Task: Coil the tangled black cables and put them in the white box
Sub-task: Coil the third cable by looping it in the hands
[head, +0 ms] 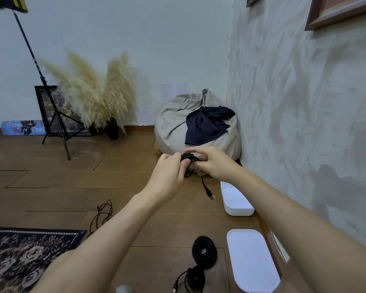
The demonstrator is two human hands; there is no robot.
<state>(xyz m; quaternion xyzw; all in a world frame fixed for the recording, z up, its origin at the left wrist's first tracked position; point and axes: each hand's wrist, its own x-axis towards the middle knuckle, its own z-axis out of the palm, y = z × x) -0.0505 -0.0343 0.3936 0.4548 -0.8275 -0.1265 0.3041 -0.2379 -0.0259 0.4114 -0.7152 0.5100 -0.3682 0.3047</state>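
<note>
Just in front of the grey beanbag point(199, 121), the left hand point(167, 176) and right hand point(211, 163) both clamp a bundled black cable point(188, 160), its USB plug point(210, 195) dangling. The open white box point(236, 198) sits nearer, by the wall; its lid point(251, 259) and a coiled cable point(204, 251) lie nearer still.

Floor point(118, 182): wood planks, smooth, slight sheen. Box point(237, 199) and lid point(254, 259): white, apparently plastic, smooth, matt. Cables point(204, 251): black, matt. Beanbag point(173, 125): creased cloth. Rug point(19, 254): woven, patterned.
</note>
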